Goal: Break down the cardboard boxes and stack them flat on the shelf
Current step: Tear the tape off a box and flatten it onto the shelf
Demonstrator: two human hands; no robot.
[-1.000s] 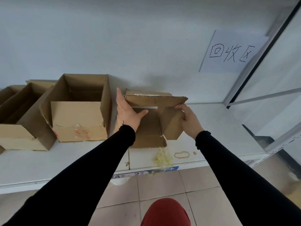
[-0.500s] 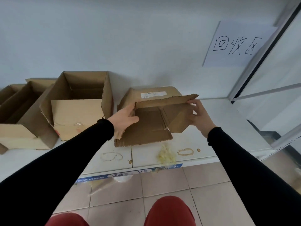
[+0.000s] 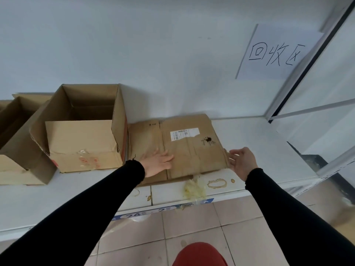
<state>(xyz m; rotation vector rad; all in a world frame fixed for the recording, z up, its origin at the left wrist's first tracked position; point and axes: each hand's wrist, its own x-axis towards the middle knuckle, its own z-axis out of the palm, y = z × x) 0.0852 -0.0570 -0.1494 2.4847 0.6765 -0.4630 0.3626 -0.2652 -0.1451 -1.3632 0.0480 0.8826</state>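
Pressing: left hand (image 3: 158, 162), fingers straight, palm flat on the flattened box (image 3: 184, 148), near its front-left part.
Right hand: right hand (image 3: 241, 162) at the box's right edge, fingers relaxed & spread, fingertips at or just off the edge; can't tell if truly touching, nothing gripped.
Box location: lies flat on the shelf (image 3: 249, 135), label side up, right of the open box (image 3: 84, 129), its left edge just beside that box's wall.
Long axis: runs left-right along the shelf, slightly skewed; far-right corner sits nearer the wall, front edge near the shelf lip.
Facing: label (image 3: 184, 133) reads toward the person, creases run front-to-back.
Key relation: next box to break down lies left of both hands, so left hand is nearer; a second open box (image 3: 17, 135) is further left, partly behind the first.
Next move, est.: let go of the flat piece, reach left.
Risk: flat piece may spring up once pressure is off.
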